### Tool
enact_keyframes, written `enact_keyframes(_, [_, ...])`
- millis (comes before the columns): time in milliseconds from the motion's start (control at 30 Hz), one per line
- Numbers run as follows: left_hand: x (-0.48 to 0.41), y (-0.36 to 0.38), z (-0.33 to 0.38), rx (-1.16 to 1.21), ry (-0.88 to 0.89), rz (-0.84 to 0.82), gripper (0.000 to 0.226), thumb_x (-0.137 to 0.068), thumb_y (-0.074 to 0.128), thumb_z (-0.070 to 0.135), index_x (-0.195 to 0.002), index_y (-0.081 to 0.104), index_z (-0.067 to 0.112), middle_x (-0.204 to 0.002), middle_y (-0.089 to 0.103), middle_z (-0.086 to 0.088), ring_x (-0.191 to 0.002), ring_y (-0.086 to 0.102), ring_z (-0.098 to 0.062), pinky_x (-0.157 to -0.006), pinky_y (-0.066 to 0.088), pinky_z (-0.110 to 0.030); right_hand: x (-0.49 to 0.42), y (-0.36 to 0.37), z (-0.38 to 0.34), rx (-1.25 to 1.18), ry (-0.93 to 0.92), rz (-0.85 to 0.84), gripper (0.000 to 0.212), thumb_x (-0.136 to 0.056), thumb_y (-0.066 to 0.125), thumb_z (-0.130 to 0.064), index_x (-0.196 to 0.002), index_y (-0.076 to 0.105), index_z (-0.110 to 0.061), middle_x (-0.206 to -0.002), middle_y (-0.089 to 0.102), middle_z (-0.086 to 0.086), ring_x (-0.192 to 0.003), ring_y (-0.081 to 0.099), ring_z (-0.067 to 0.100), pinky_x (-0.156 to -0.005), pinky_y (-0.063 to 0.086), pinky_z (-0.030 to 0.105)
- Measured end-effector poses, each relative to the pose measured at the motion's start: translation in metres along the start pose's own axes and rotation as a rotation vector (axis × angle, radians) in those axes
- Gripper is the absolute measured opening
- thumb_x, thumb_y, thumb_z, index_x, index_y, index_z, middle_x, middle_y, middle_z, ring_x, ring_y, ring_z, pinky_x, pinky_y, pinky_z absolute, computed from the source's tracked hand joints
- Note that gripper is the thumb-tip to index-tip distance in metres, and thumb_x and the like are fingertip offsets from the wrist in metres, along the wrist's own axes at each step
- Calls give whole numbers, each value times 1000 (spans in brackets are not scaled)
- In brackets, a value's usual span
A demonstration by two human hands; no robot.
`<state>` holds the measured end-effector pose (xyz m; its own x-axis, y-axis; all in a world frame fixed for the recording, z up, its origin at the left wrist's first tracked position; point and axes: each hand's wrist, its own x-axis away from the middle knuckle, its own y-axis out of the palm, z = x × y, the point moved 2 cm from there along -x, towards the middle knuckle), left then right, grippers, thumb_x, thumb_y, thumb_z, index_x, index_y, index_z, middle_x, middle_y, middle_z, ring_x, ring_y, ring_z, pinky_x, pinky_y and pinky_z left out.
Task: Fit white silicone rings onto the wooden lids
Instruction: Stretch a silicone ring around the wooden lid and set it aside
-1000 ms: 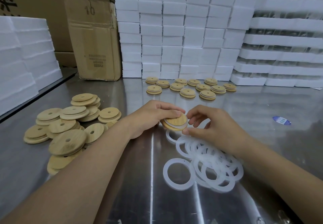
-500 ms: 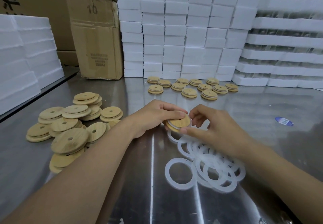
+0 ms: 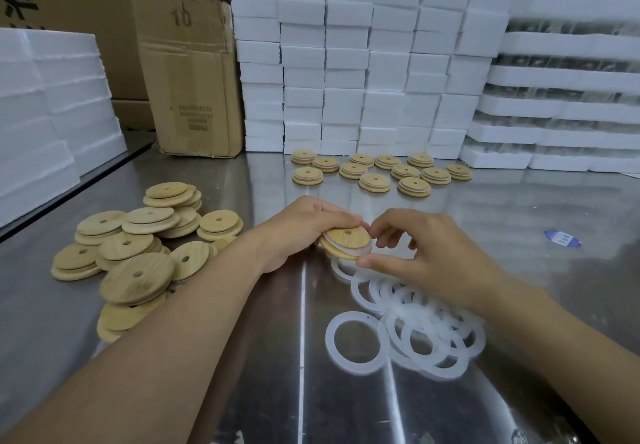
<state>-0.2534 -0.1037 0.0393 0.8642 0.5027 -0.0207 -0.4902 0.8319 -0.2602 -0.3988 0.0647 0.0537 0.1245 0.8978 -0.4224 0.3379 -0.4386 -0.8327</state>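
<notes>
White rings (image 3: 408,332) lie loose near the front edge of the surface (image 3: 311,405). Beyond, left grip (image 3: 298,229) clamps a lid (image 3: 346,237); right grip (image 3: 426,256) pinches its ring (image 3: 350,254) on. Bare lids (image 3: 135,260) wait left; 12 fitted lids (image 3: 405,171) sit far back.

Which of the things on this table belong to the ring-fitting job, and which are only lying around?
For the job: held lid, gripped by the left hand; white ring, pinched on it by the right hand; loose rings; bare lids; finished lids.
Lying about: cardboard box; foam blocks; blue sticker.
</notes>
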Motion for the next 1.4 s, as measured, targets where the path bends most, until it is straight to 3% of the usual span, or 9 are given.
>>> enact_keyframes(133, [-2, -1, 0, -7, -11, -19, 17, -100, 73, 34, -102, 88, 26, -100, 84, 0, -87, 72, -2, -71, 50, -9, 0, 2, 0, 22, -3, -32, 55, -77, 52, -95, -108, 61, -51, -96, 65, -29, -100, 61, -7, -73, 52, 16])
enact_keyframes(333, [-2, 1, 1, -32, -30, -116, 17, -99, 76, 27, -107, 86, 17, -101, 84, 1, -93, 75, -2, -78, 52, -10, 1, 4, 1, -141, 0, -90, 39, -76, 77, -74, -90, 68, -39, -92, 69, -22, -88, 66, 1, -73, 47, 10])
enact_keyframes(433, [-1, 1, 2, -44, -29, -122, 15, -99, 75, 28, -104, 87, 20, -102, 84, 2, -96, 75, -3, -85, 50, -14, 2, 5, -2, -200, 14, -68, 34, -95, 60, -65, -86, 70, -34, -85, 71, -16, -83, 68, 6, -71, 50, 16])
enact_keyframes(533, [-1, 2, 1, -50, -32, -118, 17, -99, 75, 30, -107, 86, 19, -104, 83, 2, -102, 75, -5, -92, 48, -17, 2, 2, -2, -269, 57, -5, 46, -105, 43, -60, -84, 72, -31, -83, 73, -14, -88, 71, 7, -79, 53, 22])
enact_keyframes(733, [-3, 1, 0, -34, -40, -100, 18, -100, 73, 30, -102, 87, 20, -90, 82, 5, -83, 72, 1, -76, 48, -12, 1, -1, -4, -188, 23, -56, 35, -86, 65, -76, -91, 71, -42, -90, 71, -20, -86, 68, 6, -71, 51, 16])
enact_keyframes(867, [-2, 3, 0, -27, -24, -90, 18, -101, 72, 30, -95, 87, 25, -87, 81, 7, -77, 70, 2, -67, 48, -8, 1, -2, -3, -113, -5, -41, 44, -75, 70, -84, -94, 66, -44, -93, 68, -21, -92, 67, 5, -72, 49, 17])
enact_keyframes(1133, [-3, 11, -3, 29, 11, -48, 21, -96, 80, 36, -115, 80, 28, -109, 83, -1, -108, 78, -13, -96, 52, -27, 1, 5, 2, -23, 29, -41, 86, -67, 69, -90, -141, 49, -52, -116, 57, -31, -108, 57, -6, -82, 49, 19])
enact_keyframes(1233, [-1, 10, -1, 29, 9, -55, 23, -96, 80, 38, -117, 78, 31, -109, 83, -2, -107, 78, -13, -88, 51, -22, 0, 7, 2, 21, 17, -74, 89, -69, 66, -91, -145, 49, -49, -121, 51, -31, -109, 55, -7, -84, 51, 21])
enact_keyframes(1400, [1, 7, 0, 58, 31, -44, 26, -96, 80, 37, -120, 77, 28, -111, 83, -4, -110, 77, -16, -98, 50, -28, -1, 6, 5, -60, -7, -54, 82, -68, 80, -78, -141, 50, -53, -122, 52, -32, -113, 57, -4, -83, 46, 17])
